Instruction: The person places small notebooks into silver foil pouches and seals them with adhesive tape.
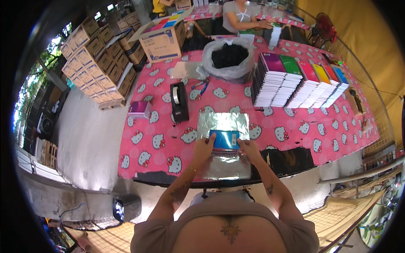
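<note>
A blue spiral notebook (224,139) lies over a shiny clear plastic sheet or bag (223,120) at the near edge of the table, its coil toward me. My left hand (205,146) grips its left side, thumb on the cover. At its right side, my right hand (249,149) holds the edge between thumb and fingers. Beyond and to the left stands a black tape dispenser (180,102) with a roll in it. A purple notebook stack (140,109) sits at the table's left edge.
Tall notebook stacks (274,84) in several colours stand on the right of the pink patterned table (160,143). Behind are a plastic bag of black material (229,56), blue pens (204,86) and an open carton (162,43). Cartons (95,63) are piled left. Across, another person (240,17) handles notebooks.
</note>
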A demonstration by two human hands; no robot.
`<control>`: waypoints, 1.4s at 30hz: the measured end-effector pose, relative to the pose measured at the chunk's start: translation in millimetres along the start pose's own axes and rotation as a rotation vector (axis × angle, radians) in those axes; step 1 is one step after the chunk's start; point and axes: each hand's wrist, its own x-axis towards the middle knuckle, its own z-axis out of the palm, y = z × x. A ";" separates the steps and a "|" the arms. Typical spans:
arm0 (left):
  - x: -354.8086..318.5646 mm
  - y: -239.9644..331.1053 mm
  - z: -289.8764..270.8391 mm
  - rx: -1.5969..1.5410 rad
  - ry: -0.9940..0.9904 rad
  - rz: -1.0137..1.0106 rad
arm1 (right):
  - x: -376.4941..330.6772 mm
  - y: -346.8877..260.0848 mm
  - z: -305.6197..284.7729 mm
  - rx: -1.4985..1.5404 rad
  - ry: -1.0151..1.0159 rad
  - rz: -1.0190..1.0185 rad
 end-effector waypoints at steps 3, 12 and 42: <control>5.9 -16.4 1.5 -0.107 0.090 0.024 | -0.2 3.1 2.4 0.207 0.034 0.061; -53.2 -87.6 -42.6 0.110 -0.378 0.769 | -70.2 35.0 1.1 -0.625 -0.288 -0.721; -52.4 -89.9 -27.5 0.266 -0.347 0.717 | -73.8 21.8 14.4 -0.899 -0.193 -0.706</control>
